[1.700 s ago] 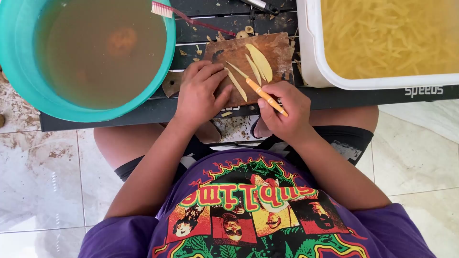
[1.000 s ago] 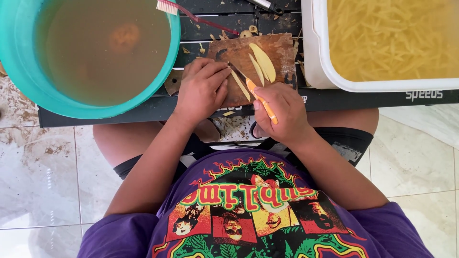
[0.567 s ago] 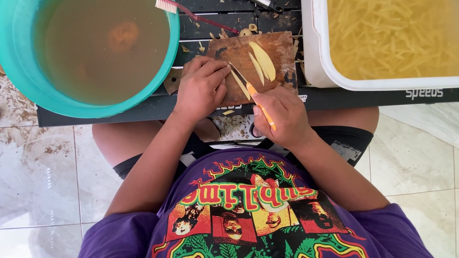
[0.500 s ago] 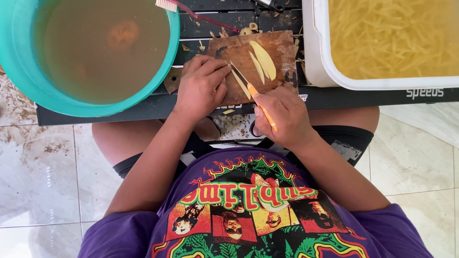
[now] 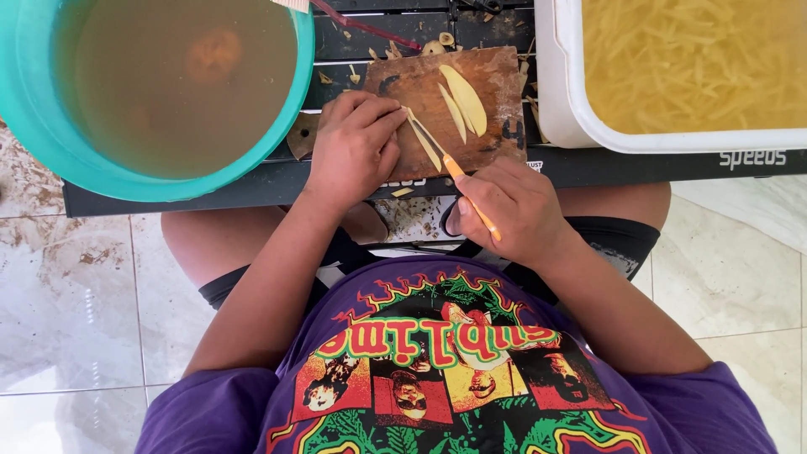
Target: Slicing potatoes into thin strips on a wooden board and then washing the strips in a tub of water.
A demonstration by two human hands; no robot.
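Observation:
A brown wooden cutting board (image 5: 496, 76) lies on a dark table (image 5: 168, 197). My left hand (image 5: 353, 147) presses down on a piece of potato at the board's left side; the piece is mostly hidden under my fingers. My right hand (image 5: 517, 206) grips a small knife with an orange handle (image 5: 466, 181), its blade angled up and left against my left fingertips. A few pale yellow potato slices (image 5: 462, 101) lie on the board to the right of the blade.
A large teal basin (image 5: 34, 126) of murky water with a potato sunk in it sits at the left. A white tub (image 5: 559, 84) full of cut potato strips in water stands at the right. Peel scraps litter the table; the floor is tiled.
The knife has worked through the potato piece beside my left fingers, and my right hand has shifted slightly. The slices on the board lie where they were.

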